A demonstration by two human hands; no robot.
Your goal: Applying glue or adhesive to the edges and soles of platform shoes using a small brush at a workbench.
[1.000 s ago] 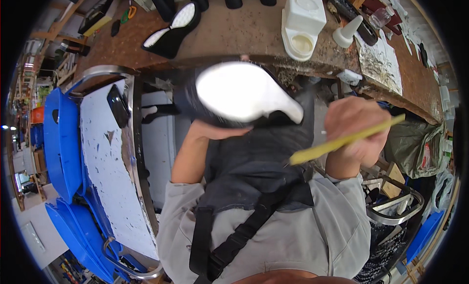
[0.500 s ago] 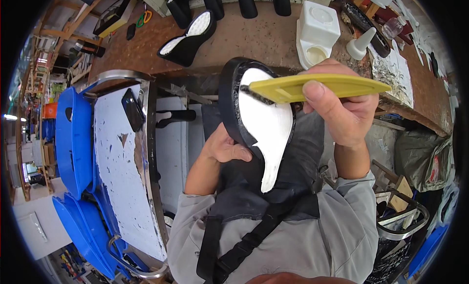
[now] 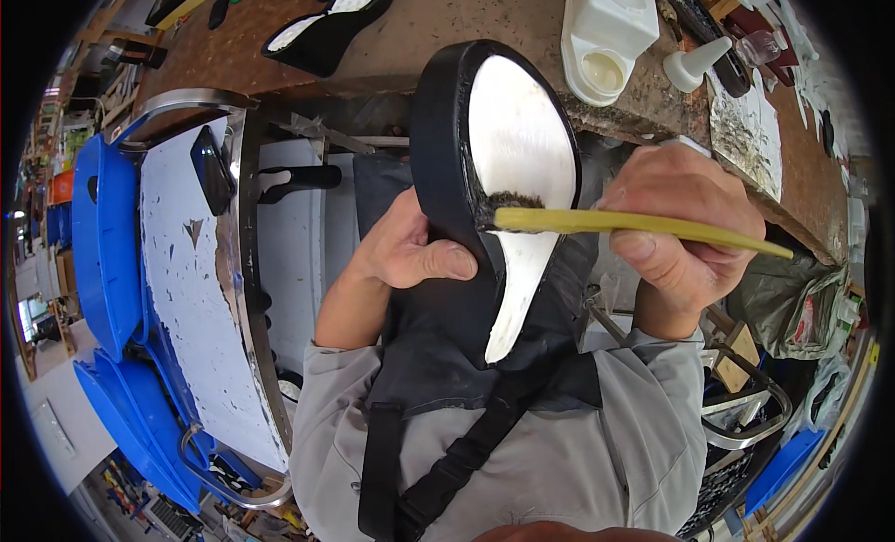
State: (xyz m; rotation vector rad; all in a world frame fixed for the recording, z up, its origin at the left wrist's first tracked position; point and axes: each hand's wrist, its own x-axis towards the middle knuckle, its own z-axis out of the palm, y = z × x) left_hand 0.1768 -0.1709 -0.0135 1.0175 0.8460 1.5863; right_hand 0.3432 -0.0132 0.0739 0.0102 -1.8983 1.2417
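A black wedge shoe sole (image 3: 438, 160) with a white upper face hangs over my lap, wide end away from me and narrow end toward me. My left hand (image 3: 410, 248) grips its left side, thumb in view and the other fingers hidden behind it. In my right hand (image 3: 685, 230) is a brush with a flat yellow handle (image 3: 569, 220), seen edge-on. Its dark bristles (image 3: 511, 206) press on the white face where the sole begins to narrow. The white face looks wet and glossy above the bristles.
On the brown bench (image 3: 466, 25) stand a white plastic dispenser (image 3: 611, 34) with an open cup, a white nozzle cone (image 3: 697, 65) and another wedge sole (image 3: 326, 29). To the left, a phone (image 3: 213, 174) lies on a flaking white board (image 3: 186, 290) beside blue plastic bins (image 3: 112, 253).
The brush has moved from the wide part of the white face down to its narrowing part, and its handle has turned edge-on. The sole is raised and a little more upright. The view has shifted.
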